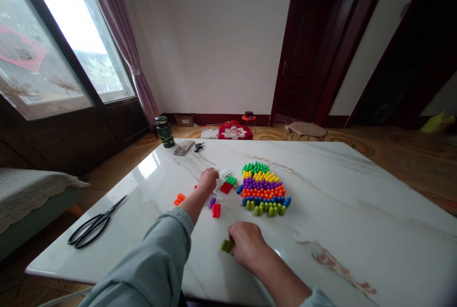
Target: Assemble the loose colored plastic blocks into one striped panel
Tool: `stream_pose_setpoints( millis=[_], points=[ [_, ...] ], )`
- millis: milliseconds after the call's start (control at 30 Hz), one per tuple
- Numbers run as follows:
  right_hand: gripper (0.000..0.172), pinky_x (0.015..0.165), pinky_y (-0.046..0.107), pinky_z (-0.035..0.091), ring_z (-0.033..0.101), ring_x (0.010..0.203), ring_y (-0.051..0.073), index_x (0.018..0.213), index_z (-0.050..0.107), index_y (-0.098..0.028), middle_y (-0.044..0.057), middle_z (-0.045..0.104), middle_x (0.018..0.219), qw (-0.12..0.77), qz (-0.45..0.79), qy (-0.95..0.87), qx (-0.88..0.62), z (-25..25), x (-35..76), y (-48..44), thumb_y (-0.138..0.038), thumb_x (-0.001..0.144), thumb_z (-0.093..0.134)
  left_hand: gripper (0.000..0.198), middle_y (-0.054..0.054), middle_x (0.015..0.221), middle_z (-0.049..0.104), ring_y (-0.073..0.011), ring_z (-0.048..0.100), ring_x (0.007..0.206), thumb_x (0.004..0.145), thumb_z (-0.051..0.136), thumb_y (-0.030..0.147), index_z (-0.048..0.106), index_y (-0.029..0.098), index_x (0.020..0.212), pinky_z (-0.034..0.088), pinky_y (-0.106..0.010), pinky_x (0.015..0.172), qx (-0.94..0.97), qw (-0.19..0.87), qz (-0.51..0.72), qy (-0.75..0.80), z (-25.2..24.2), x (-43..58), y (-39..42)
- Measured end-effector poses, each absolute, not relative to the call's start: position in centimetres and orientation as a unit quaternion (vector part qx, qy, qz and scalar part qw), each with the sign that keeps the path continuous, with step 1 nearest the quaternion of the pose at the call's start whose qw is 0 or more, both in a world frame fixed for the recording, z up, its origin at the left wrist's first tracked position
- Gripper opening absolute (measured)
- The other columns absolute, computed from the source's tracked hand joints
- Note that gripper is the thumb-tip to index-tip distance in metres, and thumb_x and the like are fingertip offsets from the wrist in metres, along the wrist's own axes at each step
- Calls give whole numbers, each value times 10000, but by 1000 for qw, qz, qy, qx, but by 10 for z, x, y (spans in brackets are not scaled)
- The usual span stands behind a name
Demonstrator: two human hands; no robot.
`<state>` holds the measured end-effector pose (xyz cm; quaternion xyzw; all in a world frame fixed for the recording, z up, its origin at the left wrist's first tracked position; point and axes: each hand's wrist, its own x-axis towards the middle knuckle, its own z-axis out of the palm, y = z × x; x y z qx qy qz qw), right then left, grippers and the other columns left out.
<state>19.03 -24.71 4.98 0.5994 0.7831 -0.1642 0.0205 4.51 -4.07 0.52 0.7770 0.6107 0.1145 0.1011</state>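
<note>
Upright, round-topped plastic pieces stand in colour rows at the table's middle: green (256, 168), yellow (262, 176), purple (260, 183), orange (263, 193), dark blue (260, 201) and olive green (269, 209). My right hand (248, 240) is closed on an olive-green block of pieces (227, 246), nearer me than the rows. My left hand (209, 179) reaches forward with curled fingers beside the white pieces (225, 173); whatever it may hold is hidden. Around it lie loose red pieces (216, 210), a purple piece (212, 202), orange pieces (179, 199), and a red-and-green group (226, 187).
Black-handled scissors (94, 227) lie on the white marble-patterned table (357, 193) at left. A camouflage flask (164, 132), a phone (183, 148) and keys (198, 146) are along the far left edge. A stool (307, 130) stands beyond the table.
</note>
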Motion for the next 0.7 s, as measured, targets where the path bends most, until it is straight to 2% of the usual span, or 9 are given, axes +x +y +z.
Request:
stream_pose_setpoints(
  millis=[100, 200, 300, 367, 467, 533, 600, 700],
  points=[
    [245, 717, 295, 469, 673, 878, 257, 873, 748, -217, 105, 718, 963, -1, -159, 786, 598, 45, 193, -244, -142, 660, 651, 233, -93, 1003, 616, -253, 520, 1096, 715, 577, 65, 688, 212, 857, 396, -355, 933, 760, 135, 167, 613, 19, 45, -52],
    [236, 716, 296, 464, 669, 882, 249, 872, 737, -213, 102, 715, 951, -36, -144, 773, 617, 38, 197, -240, -135, 679, 624, 270, -107, 1049, 599, -239, 505, 1113, 800, 508, 110, 641, 201, 1016, 415, -348, 910, 722, 196, 237, 620, 37, 49, -68],
    [248, 682, 282, 449, 669, 852, 236, 901, 712, -213, 92, 721, 908, -79, -131, 749, 644, 33, 200, -234, -132, 689, 612, 274, -86, 873, 604, -184, 594, 856, 885, 404, 203, 593, 149, 1076, 480, -297, 727, 667, 314, 268, 620, 51, 57, -95],
    [226, 644, 266, 432, 668, 809, 222, 897, 697, -213, 85, 723, 873, -116, -129, 726, 665, 32, 202, -231, -153, 693, 623, 293, -52, 750, 574, -131, 576, 661, 908, 348, 239, 588, 121, 1026, 473, -252, 611, 631, 397, 274, 608, 56, 62, -119],
    [146, 609, 246, 409, 660, 753, 200, 833, 681, -202, 72, 720, 802, -183, -132, 696, 682, 34, 207, -226, -172, 702, 624, 318, -33, 688, 541, -97, 523, 556, 907, 333, 309, 585, 116, 907, 441, -214, 519, 585, 476, 285, 591, 62, 68, -157],
    [91, 603, 233, 406, 651, 722, 180, 781, 664, -194, 53, 711, 758, -237, -148, 679, 679, 38, 213, -224, -172, 707, 616, 377, -33, 714, 542, -90, 499, 547, 892, 381, 445, 585, 128, 882, 407, -201, 475, 541, 531, 298, 580, 66, 69, -177],
    [23, 588, 221, 408, 639, 686, 163, 721, 640, -187, 32, 698, 713, -290, -181, 660, 670, 43, 220, -222, -188, 706, 622, 444, -30, 788, 551, -75, 481, 577, 811, 513, 568, 597, 142, 903, 360, -175, 456, 492, 605, 298, 551, 71, 71, -189],
    [92, 550, 212, 418, 624, 640, 151, 661, 605, -179, 19, 675, 660, -352, -244, 633, 645, 50, 229, -221, -247, 708, 647, 533, 5, 813, 541, -64, 455, 617, 614, 745, 562, 615, 180, 962, 298, -150, 450, 524, 632, 272, 502, 72, 74, -196]
  ],
)
